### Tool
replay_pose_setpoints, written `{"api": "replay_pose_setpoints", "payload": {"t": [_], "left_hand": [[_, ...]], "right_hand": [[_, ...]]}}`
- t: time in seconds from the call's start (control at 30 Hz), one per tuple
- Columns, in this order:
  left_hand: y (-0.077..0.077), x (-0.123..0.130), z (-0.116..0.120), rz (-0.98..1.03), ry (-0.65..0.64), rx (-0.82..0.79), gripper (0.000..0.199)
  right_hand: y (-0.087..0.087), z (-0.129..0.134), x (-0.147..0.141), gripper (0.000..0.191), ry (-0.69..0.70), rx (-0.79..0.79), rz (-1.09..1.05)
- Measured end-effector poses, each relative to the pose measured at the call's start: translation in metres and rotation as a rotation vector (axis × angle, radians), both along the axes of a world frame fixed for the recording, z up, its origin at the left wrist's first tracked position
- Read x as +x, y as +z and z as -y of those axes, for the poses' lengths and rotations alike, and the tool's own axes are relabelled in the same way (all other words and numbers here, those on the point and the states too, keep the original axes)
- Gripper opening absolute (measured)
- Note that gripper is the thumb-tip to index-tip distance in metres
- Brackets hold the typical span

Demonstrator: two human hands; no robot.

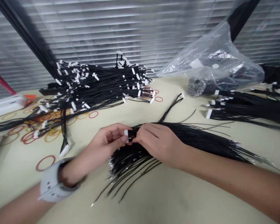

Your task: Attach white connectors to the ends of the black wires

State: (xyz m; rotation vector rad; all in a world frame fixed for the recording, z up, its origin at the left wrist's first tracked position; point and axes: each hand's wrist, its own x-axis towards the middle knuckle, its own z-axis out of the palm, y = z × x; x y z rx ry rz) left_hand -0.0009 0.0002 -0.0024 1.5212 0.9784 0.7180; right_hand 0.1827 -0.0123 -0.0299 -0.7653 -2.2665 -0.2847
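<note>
Clamped on white connector (126,136) with left fingers (122,141); closed on black wires (131,133) with right fingers (140,137), exact strand hidden. Under and around fingers, loose wire bundle (200,141): could snag from tangled strands, or lose connector through narrow pinch.

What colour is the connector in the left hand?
The connector is white, clearest in the head view.

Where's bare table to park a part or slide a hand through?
Biggest: near stretch of table, between wristband and right forearm, below the loose wires. Narrower: strip between connector-ended pile and left hand.
Crowded: back left, pile and rubber bands; back right, plastic bag and cable bundle.
</note>
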Motion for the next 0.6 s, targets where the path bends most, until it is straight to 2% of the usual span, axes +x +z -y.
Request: {"api": "replay_pose_setpoints", "payload": {"t": [0.13,0.4,0.6], "left_hand": [[-0.0012,-0.0014,-0.0002,-0.005,-0.002,0.008,0.017],[-0.0011,-0.0007,0.0002,0.075,-0.035,0.011,0.013],[0.0011,-0.0026,0.0039,0.090,-0.045,0.035,0.016]], "right_hand": [[-0.0020,0.0006,-0.0011,0.018,0.037,-0.001,-0.023],[-0.0014,0.0048,-0.0034,0.012,0.205,0.033,-0.251],[0.0000,0.0053,-0.0022,0.012,0.202,0.013,-0.261]]}}
